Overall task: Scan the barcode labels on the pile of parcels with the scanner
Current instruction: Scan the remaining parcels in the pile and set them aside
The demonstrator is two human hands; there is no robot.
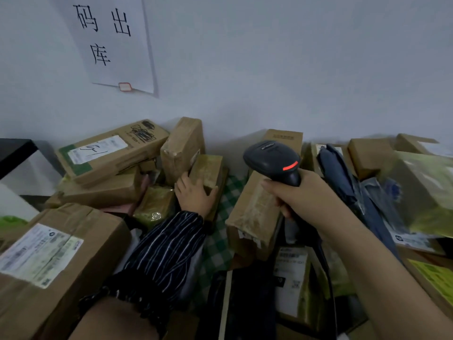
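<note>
Right hand (301, 192) is wrapped tight around the handle of a black barcode scanner (273, 159), head pointing away toward the wall, with a red strip glowing on top of it. Left hand (196, 195), in a dark striped sleeve cover (169, 246), is reaching into the middle of the parcel pile, fingers curled over the near end of a small taped brown box (208, 169) and gripping it. That box leans against a taller taped carton (182, 146) standing on end by the wall. Off to the left there's a flat carton (112, 149) with a white label and "5" scrawled on it, and a big box (54, 253) with a shipping label up close. Checkered green cloth (228, 212) shows between parcels. A paper sign (110, 42) with handwritten characters hangs on the wall.
</note>
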